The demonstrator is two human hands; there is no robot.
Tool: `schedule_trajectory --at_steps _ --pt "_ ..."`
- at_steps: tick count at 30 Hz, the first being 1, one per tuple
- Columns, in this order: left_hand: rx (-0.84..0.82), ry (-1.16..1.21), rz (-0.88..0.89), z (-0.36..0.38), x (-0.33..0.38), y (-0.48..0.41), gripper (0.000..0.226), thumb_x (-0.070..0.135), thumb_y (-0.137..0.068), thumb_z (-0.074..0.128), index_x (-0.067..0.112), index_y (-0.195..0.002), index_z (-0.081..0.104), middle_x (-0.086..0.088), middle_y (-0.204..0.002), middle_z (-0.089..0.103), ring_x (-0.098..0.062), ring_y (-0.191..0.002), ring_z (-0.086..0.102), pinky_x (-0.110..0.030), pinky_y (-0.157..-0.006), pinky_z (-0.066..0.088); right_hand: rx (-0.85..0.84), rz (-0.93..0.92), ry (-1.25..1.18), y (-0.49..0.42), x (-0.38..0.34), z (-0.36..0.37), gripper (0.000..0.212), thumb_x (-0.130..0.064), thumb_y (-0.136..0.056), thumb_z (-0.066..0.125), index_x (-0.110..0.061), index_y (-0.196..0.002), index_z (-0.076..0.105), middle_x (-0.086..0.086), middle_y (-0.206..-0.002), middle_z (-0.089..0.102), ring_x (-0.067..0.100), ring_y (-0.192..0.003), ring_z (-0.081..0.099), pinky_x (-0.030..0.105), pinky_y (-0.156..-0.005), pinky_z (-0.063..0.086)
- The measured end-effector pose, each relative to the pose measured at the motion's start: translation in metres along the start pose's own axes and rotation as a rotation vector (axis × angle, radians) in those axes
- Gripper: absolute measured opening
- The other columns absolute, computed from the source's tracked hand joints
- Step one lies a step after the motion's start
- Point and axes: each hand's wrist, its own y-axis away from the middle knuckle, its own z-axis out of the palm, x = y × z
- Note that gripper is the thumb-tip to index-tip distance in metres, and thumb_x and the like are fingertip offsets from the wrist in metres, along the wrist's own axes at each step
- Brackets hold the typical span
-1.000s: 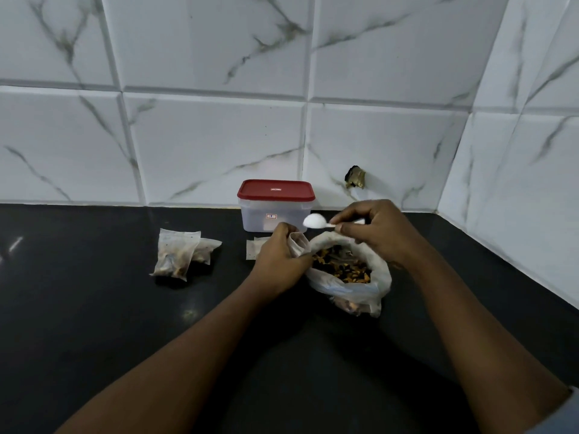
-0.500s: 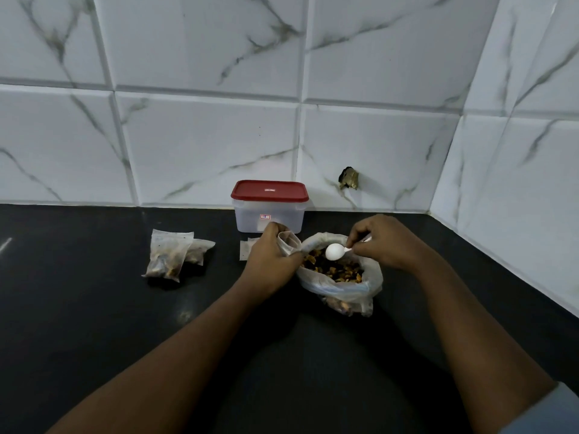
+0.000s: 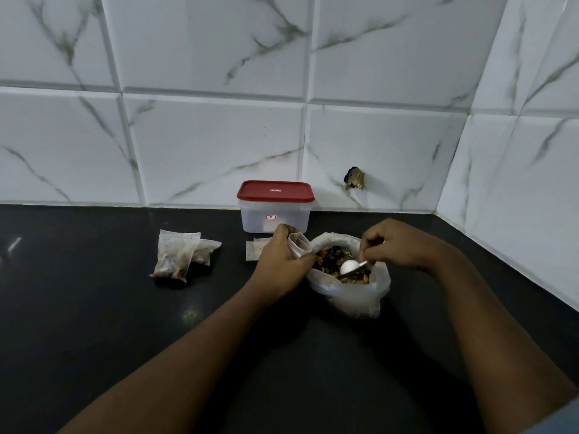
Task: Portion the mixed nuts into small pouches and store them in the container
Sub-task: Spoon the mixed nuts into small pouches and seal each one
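The right grip (image 3: 394,244) pinches a white plastic spoon (image 3: 348,267) dipped into the crinkly nut bag (image 3: 351,297). The left grip (image 3: 283,261) curls round a small pouch (image 3: 299,244) beside it. A red-lidded container (image 3: 275,211) stands just behind, with filled pouches (image 3: 175,258) farther left.

Counted on my surface (image 3: 94,308): two grips, four pouches I can make out, and one each of the rest.

My left grip (image 3: 283,258) pinches one open pouch (image 3: 299,245), and my right grip (image 3: 394,242) holds one white spoon (image 3: 349,267). Under the right grip sits one big bag of mixed nuts (image 3: 347,297). Well left of my left grip lie two filled ones, the front pouch (image 3: 175,258) and the rear pouch (image 3: 208,250). Just beside that grip lies one flat empty pouch (image 3: 254,251). Beyond it stands one container (image 3: 275,219) with one red lid (image 3: 275,191).
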Motion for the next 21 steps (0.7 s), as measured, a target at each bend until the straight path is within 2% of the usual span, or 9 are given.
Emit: schedule_trajectory --at_steps 2,5,7,11,14,18,21 --pt "-0.011 0.016 -0.019 0.001 -0.001 -0.001 0.04 0.025 -0.092 0.076 0.026 -0.122 0.049 0.013 -0.111 0.06 -0.004 -0.101 0.061 -0.015 -0.073 0.048 -0.053 -0.007 0.046 -0.002 -0.002 0.008 0.01 -0.02 -0.088 0.074 -0.026 -0.083 0.079 -0.004 -0.086 0.077 0.019 -0.088 0.073 0.045 -0.087 0.059" --pt "-0.009 0.03 -0.037 0.001 -0.002 -0.002 0.038 0.024 -0.092 0.076 0.026 -0.119 0.049 0.009 -0.11 0.061 -0.007 -0.101 0.062 -0.023 -0.078 0.053 0.087 -0.03 0.121 -0.006 -0.004 0.018 0.015 -0.017 -0.09 0.072 -0.032 -0.088 0.077 -0.011 -0.095 0.074 0.007 -0.092 0.07 0.03 -0.08 0.055" --pt "-0.014 0.041 -0.046 0.0 -0.002 -0.002 0.039 0.026 -0.092 0.077 0.026 -0.119 0.049 0.008 -0.11 0.061 -0.008 -0.102 0.062 -0.025 -0.08 0.055 0.175 -0.05 0.112 -0.006 -0.005 0.017 0.016 -0.017 -0.09 0.072 -0.031 -0.091 0.078 -0.013 -0.096 0.073 0.004 -0.092 0.067 0.026 -0.075 0.049" --pt "-0.001 0.048 -0.039 0.001 -0.002 -0.003 0.037 0.026 -0.092 0.076 0.025 -0.118 0.049 0.008 -0.111 0.061 -0.007 -0.102 0.06 -0.022 -0.077 0.05 0.187 -0.126 0.015 -0.007 -0.013 0.023 0.019 -0.018 -0.092 0.073 -0.032 -0.102 0.081 -0.021 -0.1 0.07 -0.002 -0.095 0.064 0.02 -0.075 0.045" --pt "0.003 0.044 -0.027 0.002 -0.004 -0.003 0.035 0.018 -0.092 0.074 0.024 -0.117 0.051 0.008 -0.109 0.061 -0.008 -0.101 0.06 -0.021 -0.077 0.048 0.102 -0.14 0.123 -0.012 -0.021 0.036 0.022 -0.018 -0.093 0.072 -0.032 -0.108 0.08 -0.016 -0.108 0.072 0.0 -0.098 0.065 0.023 -0.084 0.051" --pt "-0.012 0.013 -0.022 0.001 -0.003 -0.003 0.033 0.024 -0.094 0.073 0.025 -0.123 0.056 0.011 -0.111 0.062 -0.005 -0.102 0.06 -0.023 -0.08 0.051 0.113 -0.024 0.205 -0.01 -0.015 0.023 0.017 -0.018 -0.094 0.069 -0.025 -0.105 0.081 -0.008 -0.104 0.071 0.005 -0.089 0.066 0.022 -0.072 0.05" --pt "-0.028 0.023 -0.024 0.001 -0.004 -0.003 0.034 0.022 -0.097 0.07 0.025 -0.129 0.059 0.009 -0.119 0.065 -0.005 -0.107 0.062 -0.023 -0.085 0.052 0.167 0.046 0.236 -0.008 -0.008 0.015 0.013 -0.019 -0.092 0.068 -0.024 -0.095 0.08 -0.005 -0.096 0.074 0.011 -0.083 0.069 0.031 -0.072 0.057"
